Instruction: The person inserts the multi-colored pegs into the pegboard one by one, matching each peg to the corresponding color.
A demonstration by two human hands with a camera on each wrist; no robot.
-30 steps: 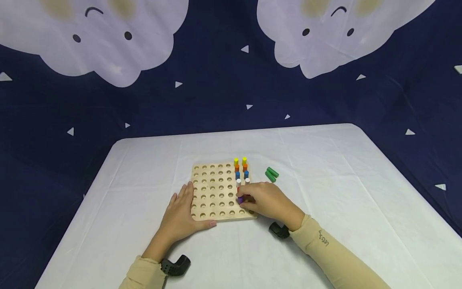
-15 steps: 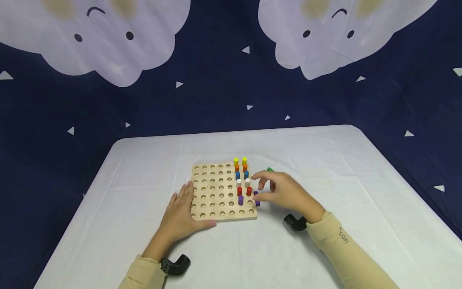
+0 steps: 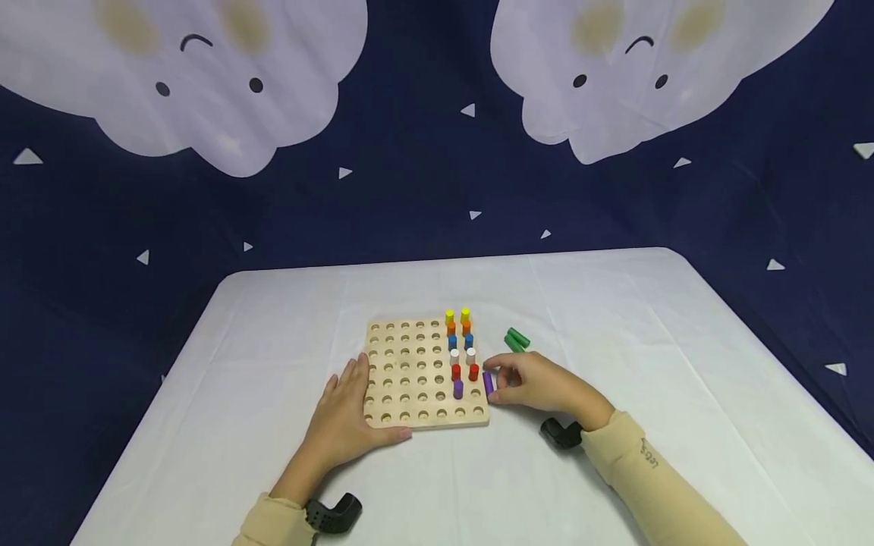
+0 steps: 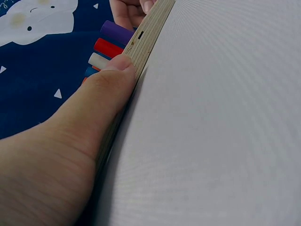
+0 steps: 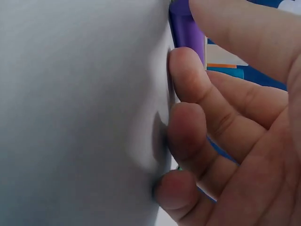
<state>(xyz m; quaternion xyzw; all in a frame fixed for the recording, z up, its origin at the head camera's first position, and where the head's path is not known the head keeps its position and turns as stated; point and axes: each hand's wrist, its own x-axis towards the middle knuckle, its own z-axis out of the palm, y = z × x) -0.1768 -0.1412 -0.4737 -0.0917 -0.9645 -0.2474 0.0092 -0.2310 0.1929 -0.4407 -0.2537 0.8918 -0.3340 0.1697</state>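
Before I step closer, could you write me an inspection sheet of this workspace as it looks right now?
Surface: white table with faint creases.
Job's things: wooden board with eleven upright pegs in its two rightmost columns; two green pegs lie on the table.
Clutter: nothing seen.
Left grip: bare hand, fingers along the board's left side, thumb at its near edge.
Right grip: bare hand, thumb and fingers curled around a purple peg by the board's right edge; firmness unclear.
Cables: nothing seen.
Wrists: a black device on each.
Surroundings: dark blue backdrop with white clouds and triangles.
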